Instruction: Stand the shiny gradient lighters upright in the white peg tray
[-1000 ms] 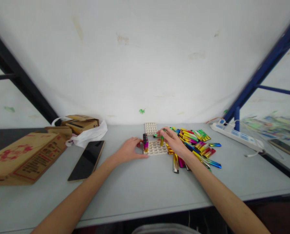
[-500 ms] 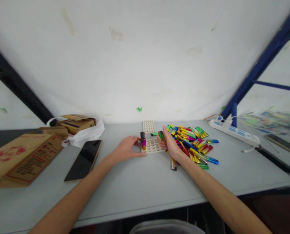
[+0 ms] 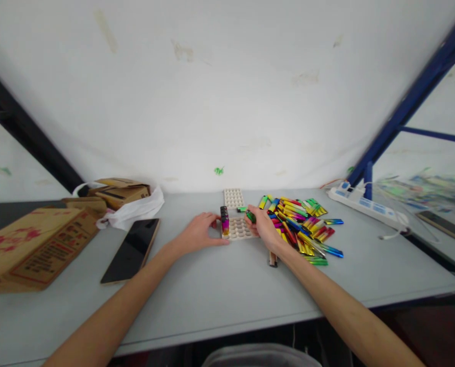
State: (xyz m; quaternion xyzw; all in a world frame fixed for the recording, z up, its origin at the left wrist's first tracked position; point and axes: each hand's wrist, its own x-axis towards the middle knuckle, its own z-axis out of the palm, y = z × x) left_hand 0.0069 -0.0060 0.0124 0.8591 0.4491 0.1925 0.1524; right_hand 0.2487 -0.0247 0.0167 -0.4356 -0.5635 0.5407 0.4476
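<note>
Here, pinching a green lighter (image 3: pixel 250 216) in right hand (image 3: pixel 263 229) fingers, just above the white tray (image 3: pixel 239 230) on the counter (image 3: pixel 212 295); bracing the tray's left edge with left hand (image 3: pixel 199 235), fingers loosely open, gripping nothing.

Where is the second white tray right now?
In the head view, near centre, the second white tray lies by the back wall, just behind the front tray with upright lighters and left of the lighter pile.

L hand (image 3: pixel 199 233) rests flat vs. left edge of white slotted tray (image 3: pixel 239 229), by upright lighters (image 3: pixel 224 220). R hand (image 3: pixel 264 228) pinches green lighter (image 3: pixel 250 216) over tray; colourful pile (image 3: pixel 300 224) just right.
</note>
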